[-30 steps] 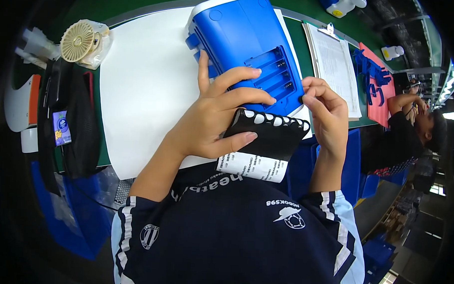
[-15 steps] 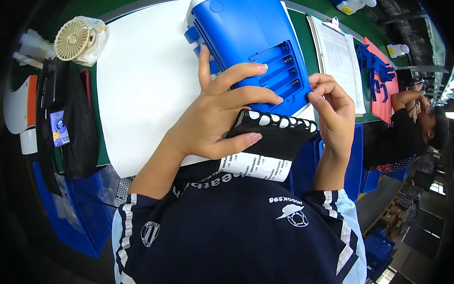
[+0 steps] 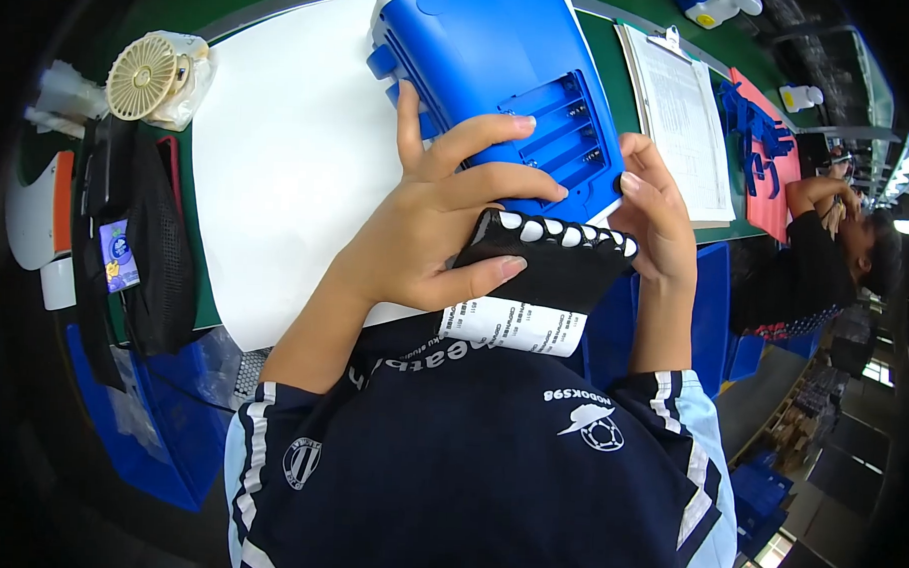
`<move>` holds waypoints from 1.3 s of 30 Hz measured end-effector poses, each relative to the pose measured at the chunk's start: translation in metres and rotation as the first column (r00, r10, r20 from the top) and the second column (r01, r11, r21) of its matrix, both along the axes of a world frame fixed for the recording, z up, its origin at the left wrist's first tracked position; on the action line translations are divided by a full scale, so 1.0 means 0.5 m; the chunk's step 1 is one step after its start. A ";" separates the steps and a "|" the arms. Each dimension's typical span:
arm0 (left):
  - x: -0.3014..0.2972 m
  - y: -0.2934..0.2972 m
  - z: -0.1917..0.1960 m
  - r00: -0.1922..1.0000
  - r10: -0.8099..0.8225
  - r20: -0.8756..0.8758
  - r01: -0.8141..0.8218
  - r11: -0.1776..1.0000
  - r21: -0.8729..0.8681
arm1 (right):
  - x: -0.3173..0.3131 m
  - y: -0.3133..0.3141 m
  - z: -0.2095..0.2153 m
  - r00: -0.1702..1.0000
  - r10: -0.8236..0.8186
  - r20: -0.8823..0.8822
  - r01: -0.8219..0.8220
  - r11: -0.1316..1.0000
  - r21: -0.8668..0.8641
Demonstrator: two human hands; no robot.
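Observation:
A blue plastic housing [image 3: 473, 54] lies on the white sheet with its open battery compartment [image 3: 555, 132] facing up; metal contacts show inside the slots. My left hand [image 3: 407, 222] reaches across it, fingertips resting beside the compartment. Between the thumb and palm of that hand is a folded black adhesive sheet [image 3: 545, 262], with white round gaps along its edge and a printed white backing below. My right hand [image 3: 662, 211] is at the housing's near right corner, its thumb pressed against a small black round pad [image 3: 620, 183] there. The right index finger curls by the edge.
White paper [image 3: 288, 168] covers much of the green table. A small fan [image 3: 143, 78] and a black bag [image 3: 166, 244] are at the left. On the right are a clipboard [image 3: 680, 122] and blue plastic parts [image 3: 755, 139] on a pink sheet. A co-worker [image 3: 816, 247] sits beyond.
My right hand has shifted slightly up and its thumb now lies at the housing's corner, where the black pad shows. The left hand and black sheet have barely moved.

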State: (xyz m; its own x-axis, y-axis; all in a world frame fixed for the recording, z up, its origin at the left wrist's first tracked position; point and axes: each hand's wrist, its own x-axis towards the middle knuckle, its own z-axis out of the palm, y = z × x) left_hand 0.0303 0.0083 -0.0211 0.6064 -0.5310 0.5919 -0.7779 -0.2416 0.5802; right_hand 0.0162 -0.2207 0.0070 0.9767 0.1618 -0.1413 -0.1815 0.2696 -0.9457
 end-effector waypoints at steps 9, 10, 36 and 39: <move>-0.003 0.001 0.003 0.999 -0.038 -0.038 0.031 0.985 -0.167 | 0.000 0.020 0.011 0.998 0.002 0.058 0.010 0.980 -0.198; -0.002 0.000 0.006 0.999 -0.040 -0.036 0.034 0.986 -0.165 | 0.002 0.019 0.010 0.998 -0.001 0.060 0.012 0.981 -0.194; -0.001 0.004 0.004 0.997 -0.023 -0.075 0.015 0.995 -0.096 | 0.021 0.013 0.109 0.685 0.230 0.692 0.302 0.774 -0.557; -0.004 0.006 0.001 0.998 -0.019 -0.068 0.010 0.991 -0.130 | 0.114 0.024 0.119 0.753 0.089 0.653 0.283 0.851 -0.442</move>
